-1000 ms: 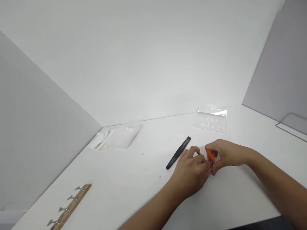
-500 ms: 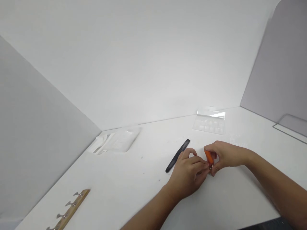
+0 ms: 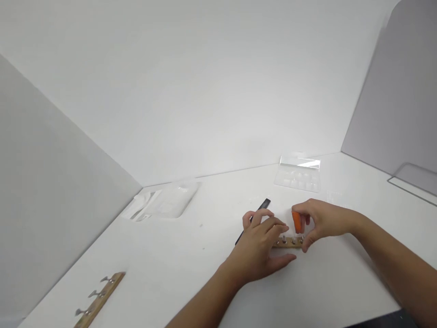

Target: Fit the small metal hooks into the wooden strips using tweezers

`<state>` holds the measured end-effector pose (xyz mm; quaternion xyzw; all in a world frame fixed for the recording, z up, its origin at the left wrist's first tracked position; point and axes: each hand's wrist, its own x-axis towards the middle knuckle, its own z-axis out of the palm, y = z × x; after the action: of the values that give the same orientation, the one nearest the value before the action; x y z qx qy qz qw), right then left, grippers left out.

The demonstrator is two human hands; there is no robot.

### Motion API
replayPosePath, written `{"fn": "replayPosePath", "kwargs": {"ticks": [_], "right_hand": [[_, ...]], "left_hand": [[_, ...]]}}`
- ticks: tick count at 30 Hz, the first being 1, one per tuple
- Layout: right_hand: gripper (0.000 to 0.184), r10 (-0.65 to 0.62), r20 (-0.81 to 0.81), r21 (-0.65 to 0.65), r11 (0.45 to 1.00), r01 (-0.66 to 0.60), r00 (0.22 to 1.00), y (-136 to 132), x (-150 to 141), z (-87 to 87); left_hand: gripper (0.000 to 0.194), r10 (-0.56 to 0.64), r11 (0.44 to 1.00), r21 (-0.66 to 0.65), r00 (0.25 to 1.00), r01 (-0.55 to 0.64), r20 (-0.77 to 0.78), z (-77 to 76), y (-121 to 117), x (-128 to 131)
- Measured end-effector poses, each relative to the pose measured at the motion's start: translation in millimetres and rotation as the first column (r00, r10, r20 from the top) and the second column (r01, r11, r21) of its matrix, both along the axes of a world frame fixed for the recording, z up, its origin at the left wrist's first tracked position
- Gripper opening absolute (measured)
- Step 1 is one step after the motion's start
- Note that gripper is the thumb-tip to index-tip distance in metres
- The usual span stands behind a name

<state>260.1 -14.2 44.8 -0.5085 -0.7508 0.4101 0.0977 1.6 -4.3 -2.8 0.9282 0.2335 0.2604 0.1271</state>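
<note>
A short wooden strip with small metal pegs (image 3: 290,242) lies on the white table (image 3: 191,269) between my hands. My left hand (image 3: 261,248) rests over its left end, fingers loosely spread, thumb on the table below it. My right hand (image 3: 322,219) pinches a small orange object (image 3: 296,221) just above the strip's right end, with fingers also touching that end.
A black nail file (image 3: 254,218) lies behind my left hand, partly hidden. A clear plastic tray (image 3: 170,200) sits at back left, a clear box of small white pieces (image 3: 298,175) at back right. A longer wooden peg strip (image 3: 99,296) lies at front left.
My left hand has drawn back to the left and opened, uncovering the short wooden strip that it hid before. My right hand keeps the orange object in about the same place.
</note>
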Motion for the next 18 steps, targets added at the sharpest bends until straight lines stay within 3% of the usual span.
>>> {"fn": "replayPosePath", "kwargs": {"ticks": [4,8,13,18], "right_hand": [[0.035,-0.087,-0.041,0.186,0.978,0.093,0.995,6.1,7.7,-2.1],[0.029,-0.227,0.104,0.43,0.888,0.162,0.968,14.2,18.1,-13.4],[0.025,-0.29,0.124,0.383,0.896,0.223,0.949,20.8,23.7,-20.6],[0.024,-0.361,0.023,0.327,0.884,0.334,0.932,25.8,19.8,-25.8]], "left_hand": [[0.031,0.097,0.995,0.025,0.995,-0.098,0.03,5.3,5.9,-4.0],[0.016,0.37,0.929,-0.019,0.927,-0.37,0.056,2.9,17.7,-5.9],[0.026,0.57,0.821,-0.035,0.821,-0.57,0.013,-4.0,36.6,-12.6],[0.023,0.571,0.819,-0.024,0.818,-0.574,-0.068,-8.0,41.3,-17.3]]}}
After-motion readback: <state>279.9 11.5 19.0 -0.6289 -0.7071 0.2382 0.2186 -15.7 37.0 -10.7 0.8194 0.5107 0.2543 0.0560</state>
